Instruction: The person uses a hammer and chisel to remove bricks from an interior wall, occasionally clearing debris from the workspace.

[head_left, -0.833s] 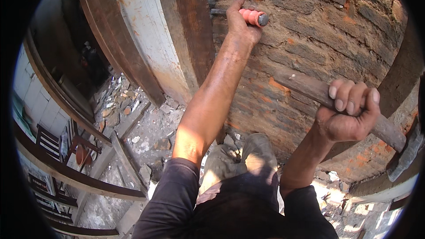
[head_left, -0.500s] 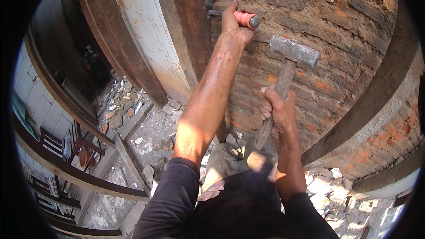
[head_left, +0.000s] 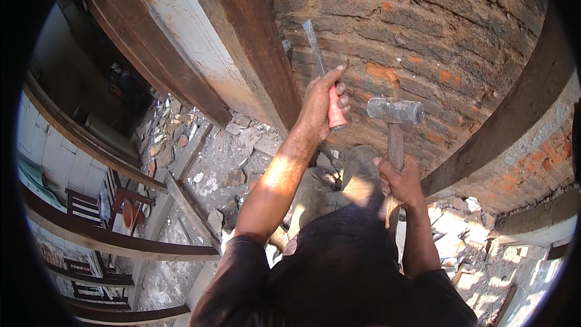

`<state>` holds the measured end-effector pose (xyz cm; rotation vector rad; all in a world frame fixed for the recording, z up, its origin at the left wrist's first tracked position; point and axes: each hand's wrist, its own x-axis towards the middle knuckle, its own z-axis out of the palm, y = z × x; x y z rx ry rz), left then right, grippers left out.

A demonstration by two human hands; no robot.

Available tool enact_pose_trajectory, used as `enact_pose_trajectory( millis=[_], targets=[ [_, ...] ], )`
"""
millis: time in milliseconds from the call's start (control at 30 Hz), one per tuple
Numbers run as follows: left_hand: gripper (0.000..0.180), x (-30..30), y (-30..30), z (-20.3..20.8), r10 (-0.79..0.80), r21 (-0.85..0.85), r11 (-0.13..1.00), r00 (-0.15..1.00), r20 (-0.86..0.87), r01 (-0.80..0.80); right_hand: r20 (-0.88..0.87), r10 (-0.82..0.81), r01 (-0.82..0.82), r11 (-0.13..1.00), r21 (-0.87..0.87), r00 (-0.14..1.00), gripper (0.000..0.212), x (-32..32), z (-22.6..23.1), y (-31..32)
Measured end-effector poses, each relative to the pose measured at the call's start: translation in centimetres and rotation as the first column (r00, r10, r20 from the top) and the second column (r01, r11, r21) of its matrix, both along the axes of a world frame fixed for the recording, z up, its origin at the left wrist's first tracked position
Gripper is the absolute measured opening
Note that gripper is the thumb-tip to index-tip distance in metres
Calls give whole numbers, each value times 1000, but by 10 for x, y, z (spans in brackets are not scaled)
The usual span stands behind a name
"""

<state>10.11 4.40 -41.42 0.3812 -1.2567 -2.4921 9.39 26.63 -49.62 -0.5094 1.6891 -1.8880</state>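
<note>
A chisel (head_left: 316, 48) with a flat steel blade and a red grip is in my left hand (head_left: 319, 102). My fingers wrap round the grip, and the blade points up and away from me, apart from the wooden post. My right hand (head_left: 400, 180) is closed round the wooden handle of a sledgehammer (head_left: 394, 111). Its grey, worn steel head is raised at the upper end, to the right of the chisel's grip. Behind both tools stands a rough brick wall (head_left: 436, 42) with crumbling mortar and orange chipped spots.
Left of the wall is a brown wooden post (head_left: 254, 42) beside a white panel (head_left: 187, 30). Broken rubble (head_left: 169, 139) covers the floor at left. Curved-looking wooden beams (head_left: 121, 239) cross the lower left, near dark wooden chairs (head_left: 85, 209). Another beam (head_left: 502, 127) rises at right.
My left hand has come down and nearer, turning the chisel from sideways to blade-up, away from the post. My right hand has lowered the sledgehammer and moved slightly right.
</note>
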Motion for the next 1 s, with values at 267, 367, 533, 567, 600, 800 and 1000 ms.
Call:
enact_pose_trajectory(
  millis=[267, 367, 533, 567, 600, 800, 1000],
  targets=[
    [16, 64, 13, -172, -60, -84, 988, 813, 579, 133, 193, -2, -62, 945, 320, 981, 25, 28, -86, 46],
    [12, 101, 3, -233, -89, 4, 993, 726, 682, 118, 43, 17, -31, 933, 359, 999, 26, 35, -117, 54],
    [14, 145, 5, -274, -94, -44, 971, 547, 832, 233, -50, 93, -56, 865, 498, 994, 28, 28, -136, 56],
    [15, 149, 5, -278, -84, -58, 973, 576, 813, 223, -50, 96, -57, 858, 510, 994, 28, 27, -134, 54],
    [17, 151, 7, -279, -73, -71, 975, 607, 791, 209, -35, 98, -67, 862, 503, 995, 28, 26, -132, 52],
    [23, 145, 3, -285, -111, -38, 974, 618, 778, 222, -18, 75, -57, 866, 496, 997, 30, 18, -138, 48],
    [27, 147, -9, -288, -140, 46, 986, 658, 740, 159, 310, 45, -236, 753, 614, 950, 32, 2, -104, 30]
  ],
)
